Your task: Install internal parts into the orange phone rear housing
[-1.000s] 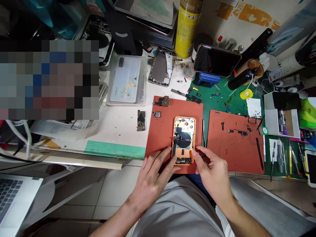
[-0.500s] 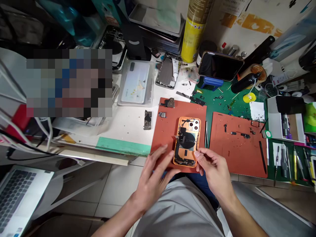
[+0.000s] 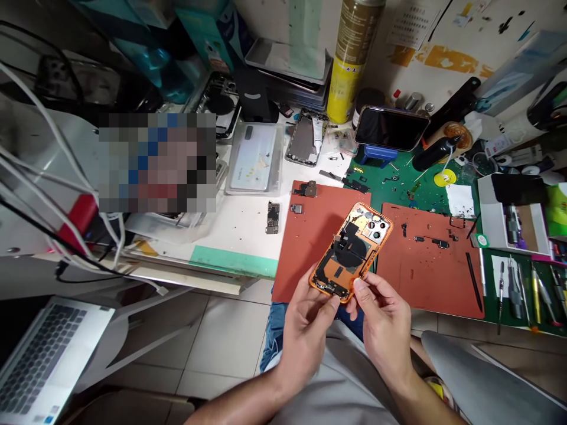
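An orange phone housing [image 3: 349, 254], its inside facing up, is held tilted above the red-brown mat [image 3: 296, 260]. A dark round coil, black flex parts and the camera rings show inside it. My left hand [image 3: 310, 321] grips its lower left end, thumb on the bottom edge. On the lower right side, my right hand [image 3: 383, 313] pinches the rim between thumb and fingers. Behind the housing on the same mat lie a camera module [image 3: 308, 188] and a small metal part [image 3: 296, 208]. A logic board [image 3: 273, 218] rests on the white table just left of the mat.
A second red-brown mat [image 3: 438, 283] at right carries small parts and a black stick. Screwdrivers and tweezers [image 3: 516, 289] lie at far right. A phone [image 3: 392, 127] stands on a blue holder; a yellow can [image 3: 349, 65] is behind. A laptop [image 3: 48, 354] is at lower left.
The phone housing has been lifted off the mat and turned clockwise, its top now leaning right. My left hand has closed on its lower end; my right hand keeps its pinch.
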